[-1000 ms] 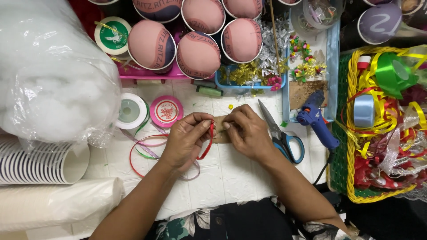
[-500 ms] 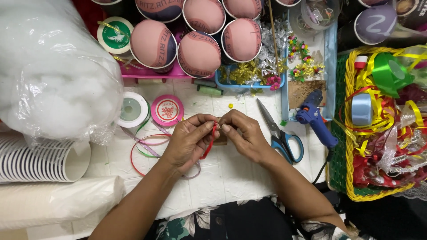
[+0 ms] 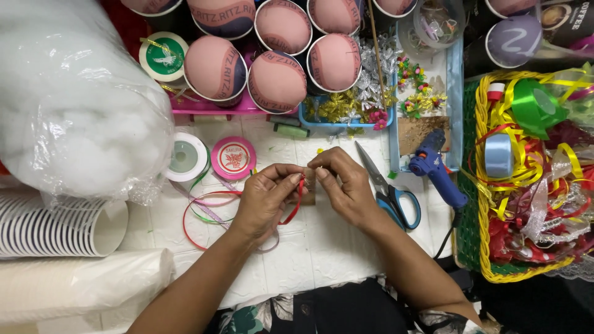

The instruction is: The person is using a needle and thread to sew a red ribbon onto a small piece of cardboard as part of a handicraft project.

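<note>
A thin red ribbon (image 3: 296, 207) runs between both hands at the middle of the white table (image 3: 322, 247), its loose end looping away to the left beside strands of green and pink ribbon. The left hand (image 3: 267, 199) pinches the red ribbon between thumb and fingertips, fingers curled narrow. The right hand (image 3: 342, 184) meets it fingertip to fingertip, also closed in a pinch; whether it grips the ribbon or a small brown piece behind it cannot be told. Blue-handled scissors (image 3: 387, 192) lie just right of the right hand, and a blue glue gun (image 3: 436, 168) sits beyond them. A pink ribbon spool (image 3: 233, 158) and a white spool (image 3: 185, 157) lie above the left hand. A yellow basket (image 3: 481, 247) of ribbons stands at the right edge.
</note>
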